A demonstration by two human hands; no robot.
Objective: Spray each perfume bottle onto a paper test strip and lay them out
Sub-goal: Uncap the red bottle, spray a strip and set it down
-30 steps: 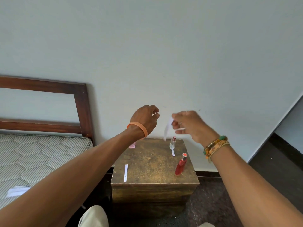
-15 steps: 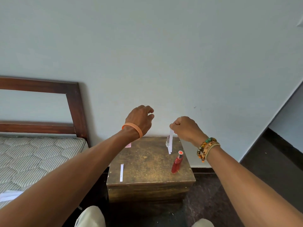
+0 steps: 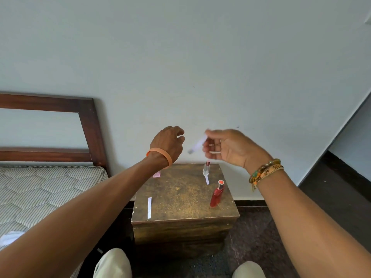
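The right hand [image 3: 230, 148] hangs above the far edge of a wooden box [image 3: 180, 189], palm turned toward the left. Its thumb and forefinger pinch the upper end of a paper test strip [image 3: 197, 145]. The strip is blurred and slants down toward 8 o'clock from the fingertips, and its free end points at the left hand [image 3: 168, 143]. The other right fingers are loosely bent below the pinch.

The left hand is just beside the strip's lower end, not touching it. It shows its back, and its fingers are loosely curled with nothing seen in them.

On the box top:
- A clear perfume bottle [image 3: 206, 169] stands at 1 o'clock, with a laid strip [image 3: 207, 179] just in front of it.
- A red perfume bottle [image 3: 216, 194] stands at 4 o'clock.
- A pink bottle [image 3: 156, 174] at 11 o'clock is partly hidden behind the left wrist.
- Another strip [image 3: 149, 207] lies at 8 o'clock.

A mattress [image 3: 40, 189] lies left of the box.
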